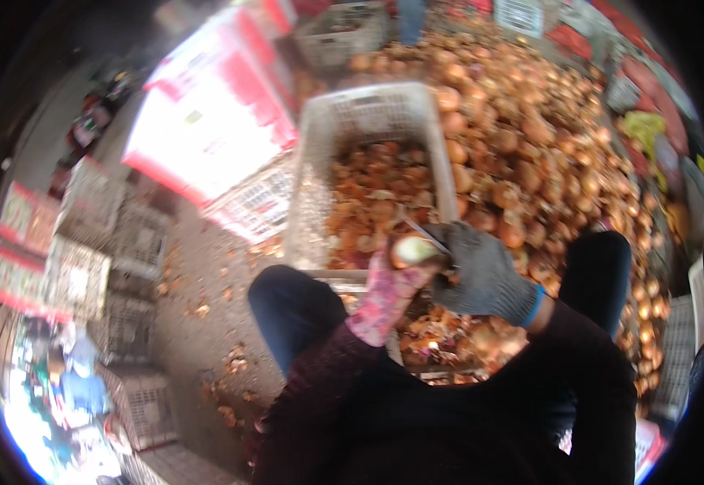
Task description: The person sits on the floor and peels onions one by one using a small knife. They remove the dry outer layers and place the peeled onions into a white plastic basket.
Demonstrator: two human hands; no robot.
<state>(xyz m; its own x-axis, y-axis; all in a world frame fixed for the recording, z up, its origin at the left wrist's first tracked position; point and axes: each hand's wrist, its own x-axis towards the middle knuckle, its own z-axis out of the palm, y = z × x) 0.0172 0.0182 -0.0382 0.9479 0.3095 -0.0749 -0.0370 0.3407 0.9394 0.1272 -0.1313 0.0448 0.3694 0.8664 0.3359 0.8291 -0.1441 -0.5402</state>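
My left hand [391,291], in a pink patterned glove, is closed around a partly peeled onion [413,250] with pale green-white flesh showing. A grey knit glove with a blue cuff covers my right hand [479,273]. It grips a small knife [421,229], whose thin blade lies along the top of the onion; the handle is hidden in the fingers. Beyond both hands stands a white plastic crate [309,200] holding brown onion skins [382,182]. More loose skins [443,336] lie below my hands, between my knees.
A large heap of onions [528,139] spreads along the right. Bright pink-and-white boxes [218,115] stand left of the crate, with stacked plastic crates [127,327] farther left. Scraps of skin dot the concrete floor [206,351]. A person [82,376] is at the lower left.
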